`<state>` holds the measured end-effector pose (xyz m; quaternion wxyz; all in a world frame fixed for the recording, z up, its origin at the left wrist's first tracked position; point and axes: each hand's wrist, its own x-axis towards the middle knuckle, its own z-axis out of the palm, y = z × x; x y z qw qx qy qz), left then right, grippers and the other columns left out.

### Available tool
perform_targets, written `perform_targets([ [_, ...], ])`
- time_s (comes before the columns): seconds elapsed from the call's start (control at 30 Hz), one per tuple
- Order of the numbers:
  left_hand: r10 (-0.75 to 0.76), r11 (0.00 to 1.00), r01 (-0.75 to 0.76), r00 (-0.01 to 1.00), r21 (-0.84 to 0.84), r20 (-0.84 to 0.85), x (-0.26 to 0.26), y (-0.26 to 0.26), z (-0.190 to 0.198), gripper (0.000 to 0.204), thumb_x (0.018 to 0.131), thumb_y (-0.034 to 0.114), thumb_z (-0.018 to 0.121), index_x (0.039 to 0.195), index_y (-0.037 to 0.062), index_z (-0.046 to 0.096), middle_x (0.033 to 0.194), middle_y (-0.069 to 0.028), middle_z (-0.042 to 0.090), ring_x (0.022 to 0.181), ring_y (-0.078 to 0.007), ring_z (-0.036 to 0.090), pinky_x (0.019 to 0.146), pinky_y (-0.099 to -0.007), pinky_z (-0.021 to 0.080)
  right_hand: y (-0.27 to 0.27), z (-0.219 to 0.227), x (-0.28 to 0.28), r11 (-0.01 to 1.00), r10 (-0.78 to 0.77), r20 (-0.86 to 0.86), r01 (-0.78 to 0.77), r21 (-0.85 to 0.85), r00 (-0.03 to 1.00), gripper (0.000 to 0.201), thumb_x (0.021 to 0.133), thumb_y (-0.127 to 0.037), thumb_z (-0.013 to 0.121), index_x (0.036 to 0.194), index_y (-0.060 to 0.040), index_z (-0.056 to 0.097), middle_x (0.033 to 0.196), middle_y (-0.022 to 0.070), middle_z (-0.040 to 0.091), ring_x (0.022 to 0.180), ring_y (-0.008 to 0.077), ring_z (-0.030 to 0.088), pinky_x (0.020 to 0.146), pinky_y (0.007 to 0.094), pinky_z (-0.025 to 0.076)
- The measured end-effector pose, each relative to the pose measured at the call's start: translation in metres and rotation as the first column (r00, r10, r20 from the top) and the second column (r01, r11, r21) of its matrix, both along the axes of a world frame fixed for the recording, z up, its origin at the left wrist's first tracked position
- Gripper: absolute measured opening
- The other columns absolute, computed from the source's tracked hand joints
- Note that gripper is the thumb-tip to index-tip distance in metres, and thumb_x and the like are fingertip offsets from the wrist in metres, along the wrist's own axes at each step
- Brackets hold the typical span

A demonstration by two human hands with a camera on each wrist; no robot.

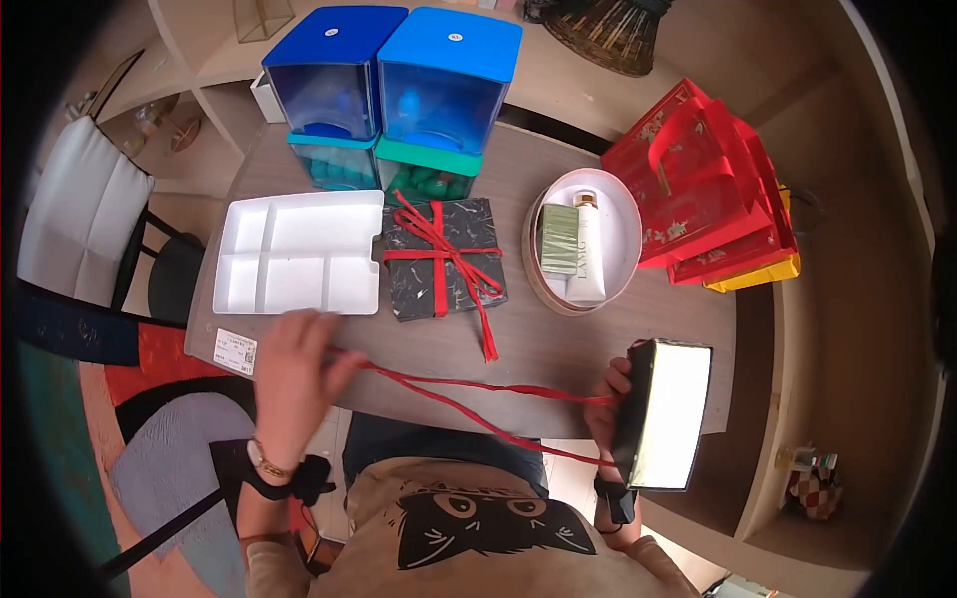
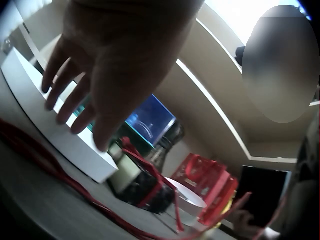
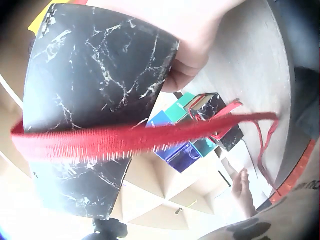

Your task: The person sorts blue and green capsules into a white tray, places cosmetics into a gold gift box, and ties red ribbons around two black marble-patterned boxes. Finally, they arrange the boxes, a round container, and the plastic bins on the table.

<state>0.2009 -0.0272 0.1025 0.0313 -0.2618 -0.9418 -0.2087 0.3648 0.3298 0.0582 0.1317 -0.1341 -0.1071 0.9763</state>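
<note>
A black marbled box with a bright white face is held up at the right by my right hand. Red ribbon runs from it leftward across the table's front; in the right wrist view the ribbon crosses the marbled box. The left hand hovers at the ribbon's left end; in the left wrist view that hand has its fingers extended, with the ribbon below. Beyond lies another marbled box, tied with a red bow.
A white compartment tray lies at the left. Stacked blue and green bins stand behind. A round box holds a tube and a green box. Red gift bags stand at the back right, and shelving borders the right side.
</note>
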Motion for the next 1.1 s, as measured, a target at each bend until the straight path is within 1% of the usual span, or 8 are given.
perform_targets([
  [0.1, -0.498, 0.831, 0.426, 0.856, 0.358, 0.136, 0.009, 0.05, 0.017, 0.092, 0.068, 0.047, 0.083, 0.138, 0.0043, 0.043, 0.141, -0.018, 0.044, 0.132, -0.0407, 0.039, 0.108, -0.0489, 0.035, -0.003, -0.004, 0.0, 0.95, -0.093, 0.116, 0.053, 0.309, 0.989, 0.041, 0.096, -0.027, 0.056, 0.128, -0.0028, 0.05, 0.1, 0.0043, 0.049, 0.083, 0.0121, 0.045, 0.06, 0.0248, 0.039],
  [0.2, -0.704, 0.641, 0.48, 0.678, 0.6, 0.21, 0.032, 0.105, -0.011, 0.098, 0.069, 0.053, 0.082, 0.141, 0.0031, 0.039, 0.145, -0.0191, 0.039, 0.136, -0.0429, 0.033, 0.111, -0.0517, 0.028, -0.003, -0.03, 0.009, 0.44, -0.297, 0.317, -0.165, 0.883, 0.901, 0.047, 0.099, -0.04, 0.049, 0.131, -0.0046, 0.052, 0.111, 0.007, 0.061, 0.093, 0.0207, 0.06, 0.077, 0.0312, 0.053],
  [0.23, -0.714, 0.621, 0.498, 0.679, 0.605, 0.174, 0.042, 0.121, -0.026, 0.093, 0.071, 0.052, 0.081, 0.139, 0.0017, 0.041, 0.142, -0.019, 0.042, 0.133, -0.0416, 0.036, 0.109, -0.0513, 0.03, -0.004, -0.024, 0.006, 0.769, -0.194, 0.299, -0.045, 0.637, 0.934, 0.05, 0.1, -0.044, 0.044, 0.131, -0.0057, 0.052, 0.113, 0.0081, 0.063, 0.095, 0.0216, 0.062, 0.079, 0.0333, 0.054],
  [0.3, -0.795, 0.544, 0.547, 0.58, 0.636, 0.181, 0.052, 0.144, -0.036, 0.086, 0.073, 0.051, 0.08, 0.135, 0.0003, 0.047, 0.137, -0.0182, 0.048, 0.127, -0.0386, 0.043, 0.106, -0.048, 0.035, -0.013, 0.005, 0.001, 0.888, -0.133, 0.224, 0.016, 0.46, 0.965, 0.05, 0.101, -0.047, 0.043, 0.131, -0.0082, 0.053, 0.117, 0.0072, 0.063, 0.101, 0.0197, 0.063, 0.086, 0.0333, 0.054],
  [0.63, -0.734, 0.625, 0.281, -0.106, 0.728, 0.671, 0.076, 0.183, -0.055, 0.089, 0.076, 0.036, 0.084, 0.126, -0.0144, 0.029, 0.107, -0.0199, 0.063, 0.093, -0.015, 0.06, 0.081, -0.0315, 0.049, -0.029, 0.022, -0.035, 0.761, -0.273, 0.193, 0.089, 0.642, 0.942, 0.044, 0.097, -0.041, 0.049, 0.109, -0.0002, 0.061, 0.097, 0.0071, 0.066, 0.084, 0.0158, 0.063, 0.075, 0.027, 0.051],
  [0.87, -0.87, 0.491, 0.09, 0.101, 0.866, 0.483, 0.07, 0.155, -0.064, 0.015, 0.099, 0.018, 0.059, 0.098, 0.0036, 0.058, 0.089, 0.0033, 0.058, 0.072, -0.0037, 0.048, 0.06, -0.023, 0.04, -0.016, 0.005, -0.035, 0.791, -0.33, 0.273, 0.107, 0.603, 0.904, 0.044, 0.094, -0.04, 0.048, 0.11, -0.002, 0.061, 0.101, 0.0084, 0.066, 0.088, 0.0184, 0.063, 0.078, 0.0308, 0.051],
  [0.97, -0.761, 0.649, -0.1, -0.098, 0.754, 0.642, 0.044, 0.131, -0.055, 0.011, 0.101, 0.014, 0.054, 0.098, 0.004, 0.058, 0.081, 0.0052, 0.049, 0.069, 0.0007, 0.038, 0.058, -0.0174, 0.032, -0.018, 0.003, -0.036, 0.833, -0.356, 0.278, 0.169, 0.526, 0.892, 0.045, 0.092, -0.041, 0.049, 0.112, -0.002, 0.061, 0.104, 0.0091, 0.067, 0.093, 0.0206, 0.063, 0.083, 0.0324, 0.05],
  [1.1, -0.768, 0.61, -0.142, 0.139, 0.78, 0.625, 0.048, 0.127, -0.064, 0.035, 0.097, 0.016, 0.062, 0.122, 0.0045, 0.042, 0.082, 0.0038, 0.049, 0.071, -0.0013, 0.041, 0.062, -0.0183, 0.037, -0.018, 0.0, -0.035, 0.843, -0.36, 0.253, 0.197, 0.501, 0.898, 0.045, 0.09, -0.039, 0.051, 0.114, -0.002, 0.061, 0.108, 0.0101, 0.066, 0.099, 0.0224, 0.063, 0.089, 0.0343, 0.048],
])
